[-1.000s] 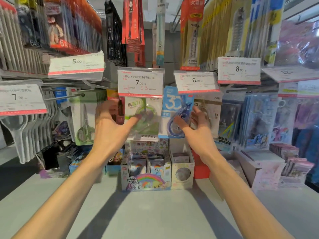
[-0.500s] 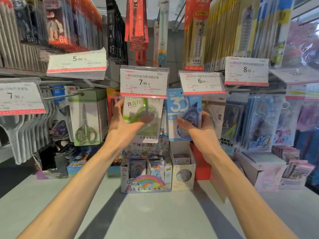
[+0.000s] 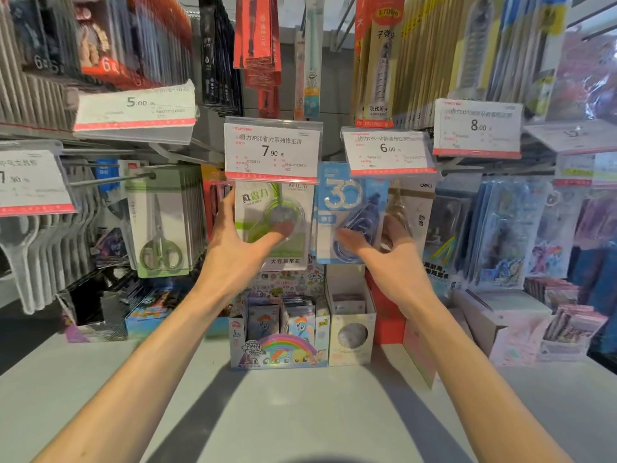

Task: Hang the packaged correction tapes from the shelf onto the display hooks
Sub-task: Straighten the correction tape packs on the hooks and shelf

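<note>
The grey shelf [image 3: 300,412] is crossed in the foreground by both forearms. Beyond it, directly below the 7.90 price tag [image 3: 272,149], a rainbow card box [image 3: 278,332] stands at the shelf's back. Higher, the left hand [image 3: 233,252] is closed around the green correction tape pack [image 3: 277,222], thumb on its face and fingers behind its left edge, apparently so that the card is kept flat while its hidden top is offered to the hook behind the tag. Just right of the tag, the blue correction tape pack [image 3: 350,215] is gripped likewise by the right hand [image 3: 387,259], under the 6.00 price tag [image 3: 389,150]. Whether either pack is already on its hook cannot be told. Left of the tag, scissors packs [image 3: 160,225] hang.
</note>
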The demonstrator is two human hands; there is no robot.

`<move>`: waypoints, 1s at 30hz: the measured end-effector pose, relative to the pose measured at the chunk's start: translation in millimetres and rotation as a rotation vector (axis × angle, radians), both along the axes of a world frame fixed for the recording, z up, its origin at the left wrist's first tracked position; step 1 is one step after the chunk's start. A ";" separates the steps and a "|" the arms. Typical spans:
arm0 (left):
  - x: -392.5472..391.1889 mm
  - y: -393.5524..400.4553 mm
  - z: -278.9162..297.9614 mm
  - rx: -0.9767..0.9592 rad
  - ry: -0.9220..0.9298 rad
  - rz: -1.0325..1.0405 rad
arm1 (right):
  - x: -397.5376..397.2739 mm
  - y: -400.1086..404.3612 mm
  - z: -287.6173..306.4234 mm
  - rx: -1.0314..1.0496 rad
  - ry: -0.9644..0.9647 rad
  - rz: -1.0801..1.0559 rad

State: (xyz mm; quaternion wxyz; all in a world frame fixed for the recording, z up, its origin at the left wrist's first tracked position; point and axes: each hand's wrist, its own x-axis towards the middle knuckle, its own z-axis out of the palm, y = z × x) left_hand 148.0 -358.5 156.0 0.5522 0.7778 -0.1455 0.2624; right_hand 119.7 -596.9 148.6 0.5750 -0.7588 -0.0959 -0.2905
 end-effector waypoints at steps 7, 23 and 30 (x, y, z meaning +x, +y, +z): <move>1.3 -8.4 -2.9 -0.072 -0.023 -0.058 | -10.4 -14.9 -0.6 -0.018 -0.115 -0.048; 12.0 -9.6 -6.4 -0.116 -0.103 -0.097 | 32.3 -60.4 -12.7 0.105 0.054 -0.106; 8.6 -11.0 -5.0 -0.123 -0.112 -0.104 | 10.2 -69.4 -7.8 0.129 -0.022 -0.044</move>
